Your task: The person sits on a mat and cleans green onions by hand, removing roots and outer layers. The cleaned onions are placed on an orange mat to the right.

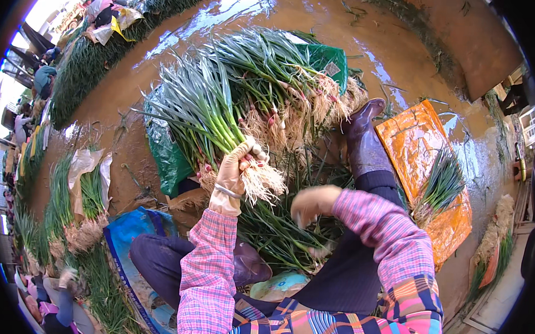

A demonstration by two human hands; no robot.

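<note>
My left hand (232,176), in a pale glove with a band at the wrist, grips a bunch of spring onions (216,120) just above its pale roots and reddish bulbs. The leaves point up and away from me. My right hand (313,205) is blurred by motion, to the right of the bunch's roots; whether its fingers hold anything is unclear. Beneath it, loose spring onions and leaves (286,239) lie between my legs. Beyond the held bunch, a large heap of spring onions (272,68) rests with its roots towards me, partly over green plastic sacking (165,149).
Muddy wet ground (118,93) surrounds me. My purple boot (367,135) stands beside an orange plastic sack (414,128) bearing a small onion bunch (443,181). At left lie a blue sack (134,237) and more bunches (89,195). A co-worker (60,301) is at lower left.
</note>
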